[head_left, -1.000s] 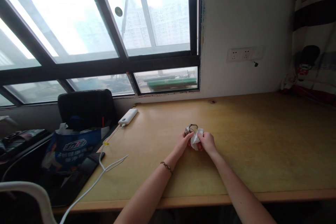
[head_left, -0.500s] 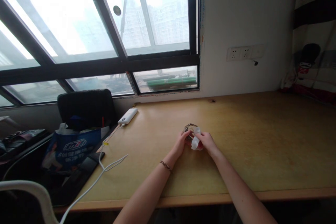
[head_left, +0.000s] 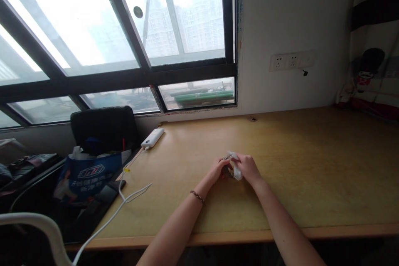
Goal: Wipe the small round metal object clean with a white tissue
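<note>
Over the middle of the wooden desk [head_left: 187,199], both my hands meet around a small shiny, dark, rounded object [head_left: 227,170], mostly covered by fingers; its exact kind does not show. My left hand [head_left: 217,169], with a braided bracelet on its wrist, is closed on the object's left side. Crumpled white tissue [head_left: 237,173] is pinched by my right hand [head_left: 249,168] and lies against the object's right side. Part of the tissue sticks up above the fingers.
A white power bank [head_left: 152,137] with a white cable [head_left: 124,200] lies at the desk's left edge. Beyond that edge are a black chair [head_left: 104,126] and a blue bag [head_left: 90,174]. Behind the desk is a wall socket [head_left: 285,61]; a patterned curtain [head_left: 370,62] hangs at right.
The object has turned between my hands, and its reddish part no longer shows. The tissue has shifted, with one end now above the fingers. My right hand has turned slightly.
</note>
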`<state>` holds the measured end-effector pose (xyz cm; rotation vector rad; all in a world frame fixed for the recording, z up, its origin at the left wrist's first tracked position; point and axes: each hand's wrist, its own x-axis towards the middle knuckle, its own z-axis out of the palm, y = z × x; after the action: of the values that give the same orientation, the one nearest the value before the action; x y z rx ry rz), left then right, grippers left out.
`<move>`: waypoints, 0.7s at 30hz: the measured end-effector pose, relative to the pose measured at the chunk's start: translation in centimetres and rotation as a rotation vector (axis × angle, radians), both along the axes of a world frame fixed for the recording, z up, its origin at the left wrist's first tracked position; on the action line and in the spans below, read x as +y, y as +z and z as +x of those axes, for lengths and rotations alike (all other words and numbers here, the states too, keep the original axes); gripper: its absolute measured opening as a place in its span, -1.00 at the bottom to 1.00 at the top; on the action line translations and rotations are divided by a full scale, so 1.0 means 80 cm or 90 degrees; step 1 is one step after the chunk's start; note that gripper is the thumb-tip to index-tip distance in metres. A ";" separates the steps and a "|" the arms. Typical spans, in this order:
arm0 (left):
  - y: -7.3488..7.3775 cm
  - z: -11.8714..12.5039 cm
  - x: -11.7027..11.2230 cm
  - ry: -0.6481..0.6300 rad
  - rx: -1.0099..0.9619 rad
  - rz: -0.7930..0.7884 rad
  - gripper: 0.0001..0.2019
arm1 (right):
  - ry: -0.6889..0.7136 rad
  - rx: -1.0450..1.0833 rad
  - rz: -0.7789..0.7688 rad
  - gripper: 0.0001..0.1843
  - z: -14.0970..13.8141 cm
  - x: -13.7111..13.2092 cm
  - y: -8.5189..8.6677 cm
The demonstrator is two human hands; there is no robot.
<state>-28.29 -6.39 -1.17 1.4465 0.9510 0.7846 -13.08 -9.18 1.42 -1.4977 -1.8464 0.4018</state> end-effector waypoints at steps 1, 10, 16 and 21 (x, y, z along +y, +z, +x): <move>0.000 -0.001 0.001 -0.017 0.003 0.002 -0.51 | 0.034 0.013 0.016 -0.71 -0.001 -0.003 0.005; 0.003 0.001 -0.004 -0.004 -0.067 0.011 -0.60 | -0.007 0.095 0.026 -0.70 -0.003 -0.001 0.003; 0.009 0.013 -0.012 -0.030 -0.192 0.024 -0.50 | -0.160 0.152 -0.082 -0.55 0.002 0.016 -0.019; 0.012 0.019 -0.012 -0.050 -0.223 0.023 -0.46 | -0.235 0.019 -0.017 -0.66 0.003 0.008 -0.017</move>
<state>-26.78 -7.38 -0.17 1.3129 0.6126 0.9625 -12.85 -8.53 0.10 -1.7956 -1.5031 0.2689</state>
